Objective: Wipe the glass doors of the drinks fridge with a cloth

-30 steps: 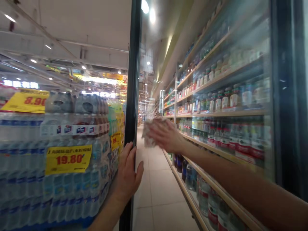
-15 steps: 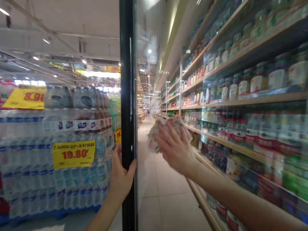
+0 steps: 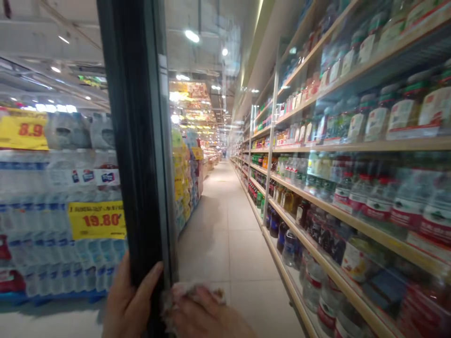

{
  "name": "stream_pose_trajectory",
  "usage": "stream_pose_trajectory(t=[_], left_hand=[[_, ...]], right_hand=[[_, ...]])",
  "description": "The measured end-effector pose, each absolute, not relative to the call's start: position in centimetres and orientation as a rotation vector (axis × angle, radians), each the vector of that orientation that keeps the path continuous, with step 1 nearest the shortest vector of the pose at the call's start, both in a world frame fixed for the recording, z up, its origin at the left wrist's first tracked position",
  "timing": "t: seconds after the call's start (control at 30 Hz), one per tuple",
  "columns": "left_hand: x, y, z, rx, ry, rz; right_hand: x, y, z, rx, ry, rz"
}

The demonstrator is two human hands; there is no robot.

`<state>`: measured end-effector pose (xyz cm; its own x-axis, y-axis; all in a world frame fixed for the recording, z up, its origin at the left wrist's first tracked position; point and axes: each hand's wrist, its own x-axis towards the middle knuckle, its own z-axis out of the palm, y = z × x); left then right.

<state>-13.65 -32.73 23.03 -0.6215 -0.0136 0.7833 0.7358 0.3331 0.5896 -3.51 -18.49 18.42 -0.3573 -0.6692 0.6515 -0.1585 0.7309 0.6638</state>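
Observation:
My left hand (image 3: 128,300) is closed around the edge of a black door frame (image 3: 136,141), low down, with its thumb on the near face. Just to its right, at the bottom of the view, my right hand (image 3: 206,312) holds a crumpled pale cloth (image 3: 181,295) under its fingers. The cloth lies against the lower part of the clear glass pane, close to the frame. Through the glass I see the aisle floor (image 3: 211,253). My right forearm falls mostly below the picture.
Shelves of bottled drinks (image 3: 373,141) run along the right side. At left stand stacked packs of bottled water (image 3: 52,225) with yellow price signs (image 3: 97,219). Farther down the aisle are more stacked goods (image 3: 185,173).
My right hand and the cloth have moved down and left across the glass, toward the frame. The frame appears larger, farther left and tilted. My left hand still grips it.

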Motion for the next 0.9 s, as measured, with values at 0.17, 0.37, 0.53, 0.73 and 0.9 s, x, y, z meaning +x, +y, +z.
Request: stream_pose_trajectory(t=[0.17,0.37,0.53,0.73,0.9], left_hand=[[-12.9,-33.2,24.0,-0.782,-1.832,-1.451],[-10.5,-34.7,25.3,-0.895,-1.944,-1.314],[-9.1,-35.0,25.1,-0.791,-1.946,-1.301],[-8.8,-34.9,24.7,-0.715,-1.920,-1.276],[-9.1,-34.7,24.7,-0.674,-1.897,-1.243]], right_hand=[[-1.6,-18.1,17.6,0.891,-1.996,-0.743],[3.2,-18.3,29.8,0.235,-2.097,-0.537],[5.2,-19.1,20.1,0.689,-2.376,-0.572],[7.5,-17.5,16.8,0.532,-2.402,-0.494],[8.5,-16.8,20.1,0.460,-2.424,-0.497]])
